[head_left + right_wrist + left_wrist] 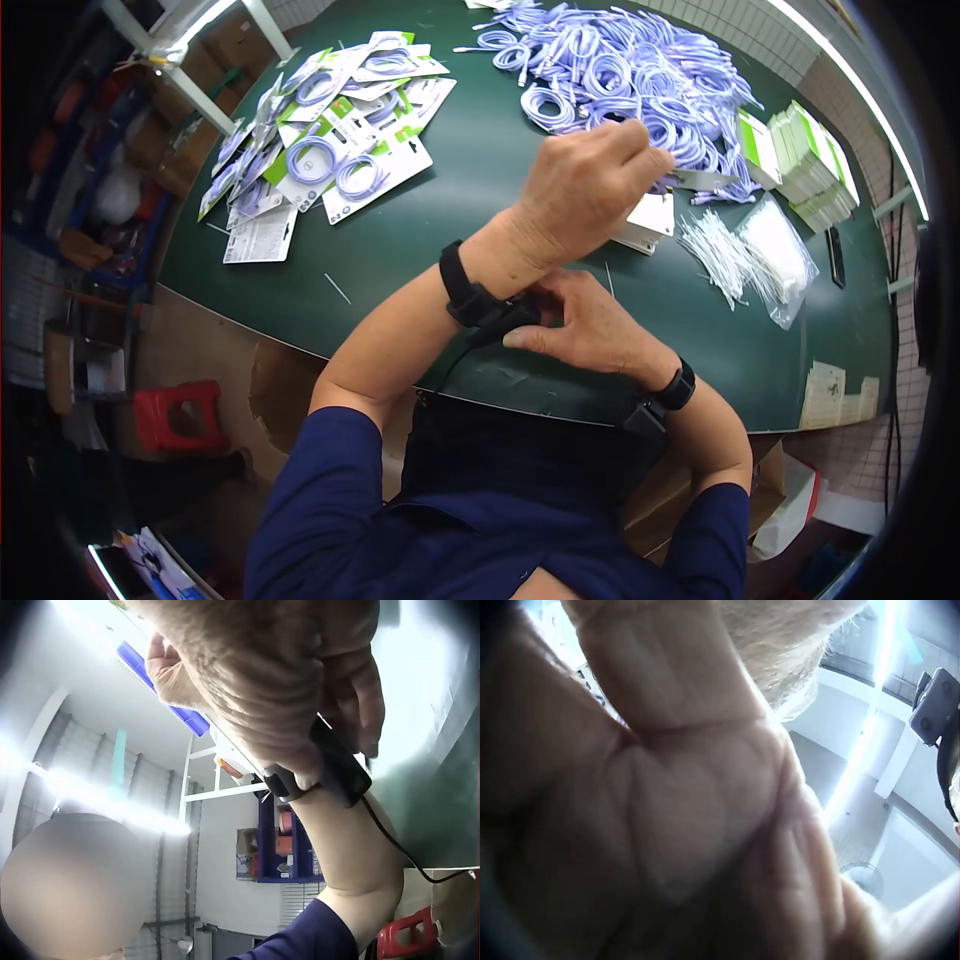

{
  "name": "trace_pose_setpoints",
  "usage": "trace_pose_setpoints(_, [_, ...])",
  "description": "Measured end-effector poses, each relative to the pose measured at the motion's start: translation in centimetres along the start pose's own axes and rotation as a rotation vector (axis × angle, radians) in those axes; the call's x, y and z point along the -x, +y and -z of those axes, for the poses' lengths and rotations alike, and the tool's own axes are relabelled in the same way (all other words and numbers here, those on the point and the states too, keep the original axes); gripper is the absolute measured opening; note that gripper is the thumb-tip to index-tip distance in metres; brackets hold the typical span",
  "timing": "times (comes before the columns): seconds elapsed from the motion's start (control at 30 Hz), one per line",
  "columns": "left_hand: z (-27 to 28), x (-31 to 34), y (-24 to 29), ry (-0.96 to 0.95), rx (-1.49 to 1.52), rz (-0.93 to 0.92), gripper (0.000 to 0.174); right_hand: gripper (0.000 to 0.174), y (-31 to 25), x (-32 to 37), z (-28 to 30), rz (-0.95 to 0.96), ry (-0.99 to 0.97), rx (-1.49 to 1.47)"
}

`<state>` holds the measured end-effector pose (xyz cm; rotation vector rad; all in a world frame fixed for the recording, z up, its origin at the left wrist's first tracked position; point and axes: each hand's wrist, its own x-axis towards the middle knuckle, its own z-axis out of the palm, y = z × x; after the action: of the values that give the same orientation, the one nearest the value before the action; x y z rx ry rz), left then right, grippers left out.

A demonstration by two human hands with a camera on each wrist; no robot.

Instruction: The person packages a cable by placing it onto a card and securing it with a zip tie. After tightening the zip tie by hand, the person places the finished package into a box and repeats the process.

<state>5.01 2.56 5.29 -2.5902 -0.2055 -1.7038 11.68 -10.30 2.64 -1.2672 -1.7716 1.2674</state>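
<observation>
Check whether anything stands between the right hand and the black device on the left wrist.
Nothing visible does: the right hand grips the black device directly, at the left wrist.

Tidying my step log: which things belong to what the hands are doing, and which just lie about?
In hand:
black left-wrist camera, held by the right hand
its strap

Apparently lying about:
loose purple cables
carded purple cables
white cable ties
red stool

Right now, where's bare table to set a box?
Free: the green table between packaged cables and loose cables; also front right, between white ties and paper scraps. Crowded: back right, with loose cables, boxes, ties and plastic bag.
</observation>
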Motion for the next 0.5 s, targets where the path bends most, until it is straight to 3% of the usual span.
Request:
trace_pose_setpoints(0.17, [0.0,0.4,0.2,-0.015,0.04,0.037,0.019,0.047,2.2,-0.5,-1.1,0.178,0.112,-0.126])
trace_pose_setpoints(0.27, [-0.1,0.4,0.7,-0.005,0.082,0.053,0.028,0.049,2.4,-0.4,0.4,0.285,0.009,0.17])
trace_pose_setpoints(0.33, [0.0,0.5,1.3,0.0,0.102,0.063,0.033,0.051,2.7,-0.1,0.8,0.3,0.008,0.163])
trace_pose_setpoints(0.43, [0.0,0.4,2.4,-0.024,0.367,0.219,0.035,0.054,2.7,0.1,1.1,0.331,0.018,0.152])
trace_pose_setpoints(0.5, [0.0,0.3,2.4,-0.028,0.351,0.19,0.035,0.057,2.4,0.4,1.4,0.196,-0.004,0.056])
